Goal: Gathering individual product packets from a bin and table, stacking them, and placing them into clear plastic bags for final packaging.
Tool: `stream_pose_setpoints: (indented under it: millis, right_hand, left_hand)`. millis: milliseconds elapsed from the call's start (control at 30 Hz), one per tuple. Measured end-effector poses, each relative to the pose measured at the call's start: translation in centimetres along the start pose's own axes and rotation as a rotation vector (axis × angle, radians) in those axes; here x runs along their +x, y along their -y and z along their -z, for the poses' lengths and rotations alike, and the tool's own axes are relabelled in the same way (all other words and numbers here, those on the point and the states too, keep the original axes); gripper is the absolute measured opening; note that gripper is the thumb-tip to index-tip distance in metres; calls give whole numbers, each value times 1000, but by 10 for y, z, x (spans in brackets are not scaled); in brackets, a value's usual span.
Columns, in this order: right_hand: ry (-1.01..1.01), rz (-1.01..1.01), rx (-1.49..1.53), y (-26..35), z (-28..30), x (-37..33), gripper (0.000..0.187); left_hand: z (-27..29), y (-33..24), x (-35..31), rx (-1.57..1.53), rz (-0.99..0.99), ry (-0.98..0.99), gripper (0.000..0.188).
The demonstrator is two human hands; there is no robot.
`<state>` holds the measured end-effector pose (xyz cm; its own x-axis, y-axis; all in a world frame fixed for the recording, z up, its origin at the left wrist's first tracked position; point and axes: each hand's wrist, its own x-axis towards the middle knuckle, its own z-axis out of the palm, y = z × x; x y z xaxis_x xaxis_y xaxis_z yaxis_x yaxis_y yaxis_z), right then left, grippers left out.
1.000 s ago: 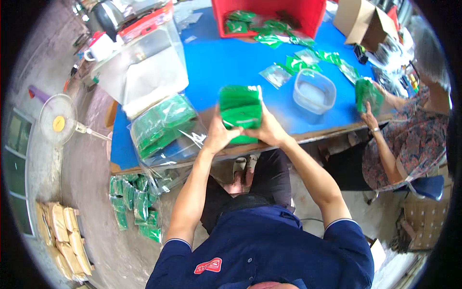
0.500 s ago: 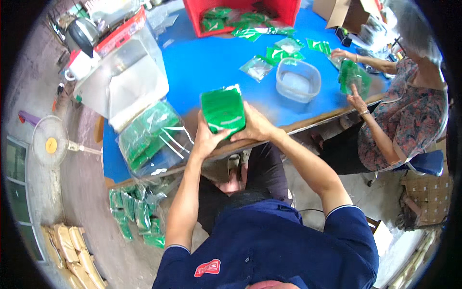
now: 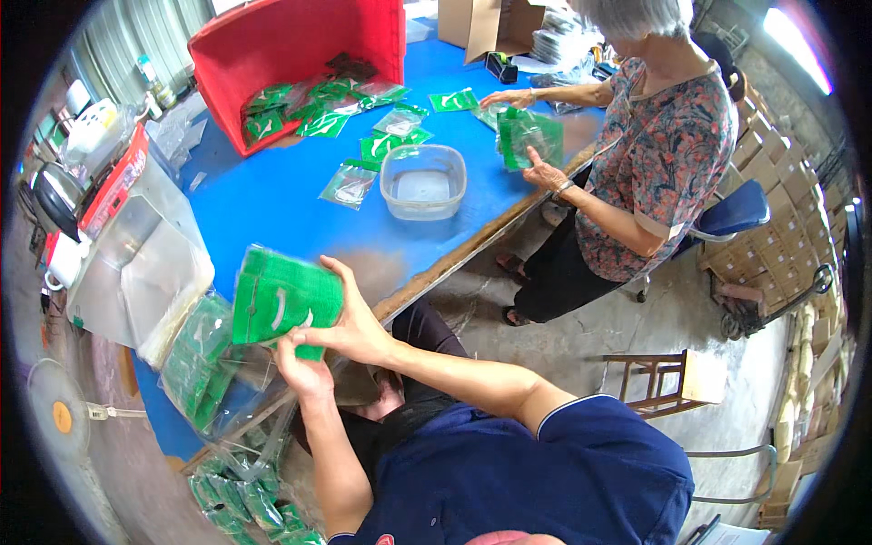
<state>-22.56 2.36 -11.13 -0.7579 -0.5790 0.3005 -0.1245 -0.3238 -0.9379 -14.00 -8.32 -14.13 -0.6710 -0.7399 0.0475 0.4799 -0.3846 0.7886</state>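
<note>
A thick stack of green packets [image 3: 286,295] in clear film is held up above the table's near edge, tilted. My left hand [image 3: 305,368] grips its lower corner, fingers closed. My right hand [image 3: 352,318] clasps its right side, with the thumb at the lower edge and the fingers partly behind. What the packets contain cannot be made out. Just below the stack, a large clear plastic bag [image 3: 193,363] of green packets lies at the table edge. Beyond my hands stands a clear plastic tub [image 3: 422,207], with several loose packets [image 3: 350,184] beside it.
At the back, a tipped red bin [image 3: 213,77] spills green packets onto the blue table [image 3: 272,204]. A co-worker [image 3: 654,154] at right holds similar packets [image 3: 527,138]. A translucent box [image 3: 136,272] stands at left; bagged packets [image 3: 241,504] lie on the floor. A wooden stool [image 3: 699,377] stands at right.
The view has swung to the right. The stack has turned and tilted in my hands, and my right hand has moved along its side. Both hands still hold it.
</note>
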Motion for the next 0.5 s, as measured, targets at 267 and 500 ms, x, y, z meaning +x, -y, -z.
stream_pose_setpoints:
  millis: [267,500]
  right_hand:
    - [264,-293,494,38,39,-8,106]
    - [361,-306,-170,16,57,-30,104]
  left_hand:
    - [-10,-56,-6,-629,304,401,93]
    - [-7,-47,-31,126,303,336,66]
